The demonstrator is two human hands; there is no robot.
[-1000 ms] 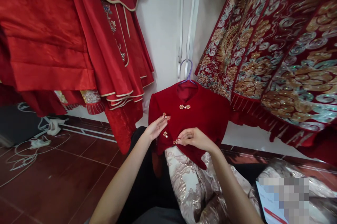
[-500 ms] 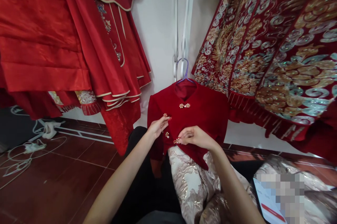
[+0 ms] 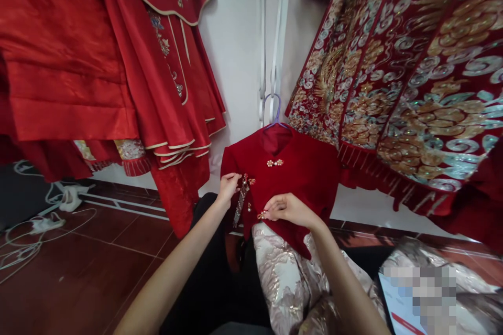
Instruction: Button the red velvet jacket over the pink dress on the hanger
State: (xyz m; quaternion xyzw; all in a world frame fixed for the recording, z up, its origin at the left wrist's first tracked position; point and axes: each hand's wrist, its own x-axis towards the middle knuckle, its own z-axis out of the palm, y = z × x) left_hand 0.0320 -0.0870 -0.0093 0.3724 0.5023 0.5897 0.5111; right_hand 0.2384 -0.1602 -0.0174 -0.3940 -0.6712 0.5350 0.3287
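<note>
A dark red velvet jacket (image 3: 310, 167) hangs on a purple hanger (image 3: 277, 117), its gold flower-shaped clasp (image 3: 275, 163) fastened at the neck. My left hand (image 3: 230, 188) pinches the jacket's front edge on the left, fingertips close to another gold clasp piece (image 3: 252, 181). Below those fingers a narrow, patterned, greyish strip (image 3: 241, 204) shows along the turned edge. Lower down, my right hand (image 3: 288, 209) is closed in a pinch on a small gold flower clasp (image 3: 262, 215) near the hem. Fingers partly hide both grips.
Shiny cream brocade fabric (image 3: 283, 267) lies under the jacket across my lap. At lower right sits a phone (image 3: 398, 303), partly blurred out. Red garments (image 3: 173, 99) hang at left, and an embroidered one (image 3: 393, 83) at right. White cables (image 3: 39, 230) lie on the tiled floor.
My left hand has shifted slightly left, turning the jacket's edge so the patterned strip shows. My right hand stays at the lower clasp. The view has tilted a little.
</note>
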